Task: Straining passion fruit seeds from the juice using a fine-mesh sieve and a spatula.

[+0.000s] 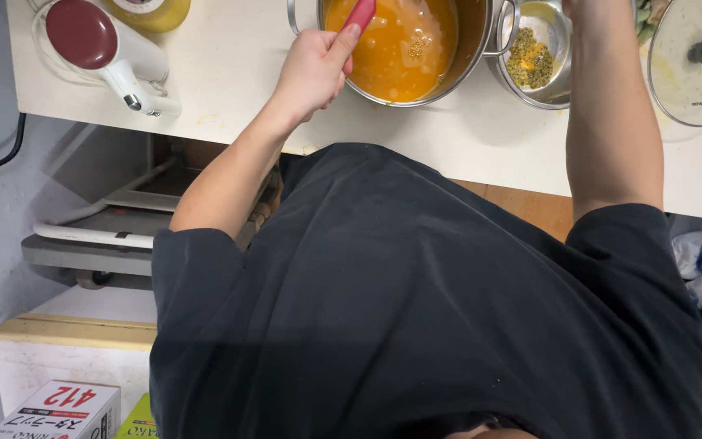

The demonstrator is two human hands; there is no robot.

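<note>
Over the white counter [229, 73], my left hand [312, 71] is clamped around the red handle [359, 15] of a utensil that dips into the steel pot [404, 49] of orange liquid. My right forearm [611, 114] reaches past the small steel bowl [539, 57] beside the pot; that hand is out of view, so I cannot tell its grip.

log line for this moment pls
left hand: grips red utensil handle in pot of orange liquid | right hand: out of view | small steel bowl beside pot

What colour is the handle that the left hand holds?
Red; the handle in the left hand shows best in the head view.
</note>
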